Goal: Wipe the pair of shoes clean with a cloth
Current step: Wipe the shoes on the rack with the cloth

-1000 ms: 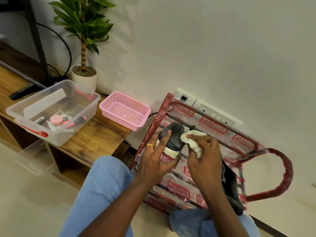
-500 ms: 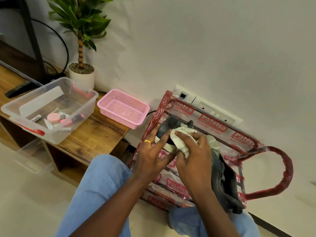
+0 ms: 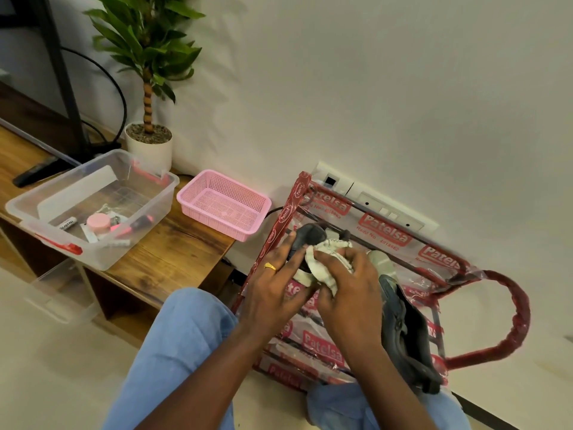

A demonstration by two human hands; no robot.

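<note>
Head view: the left hand (image 3: pixel 273 293) grips a dark shoe (image 3: pixel 310 234) over a bag (image 3: pixel 384 234). The right hand (image 3: pixel 350 293) clutches a cloth (image 3: pixel 322 259) against it. A second shoe (image 3: pixel 406 336) lies beside.

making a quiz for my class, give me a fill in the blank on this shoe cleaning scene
The right hand presses a white ____ against the shoe.
The left hand wears a gold ____.
The basket on the wooden shelf is ____.
The second shoe lies on a plastic ____ with red handles.
Missing: cloth, ring, pink, bag.
</note>
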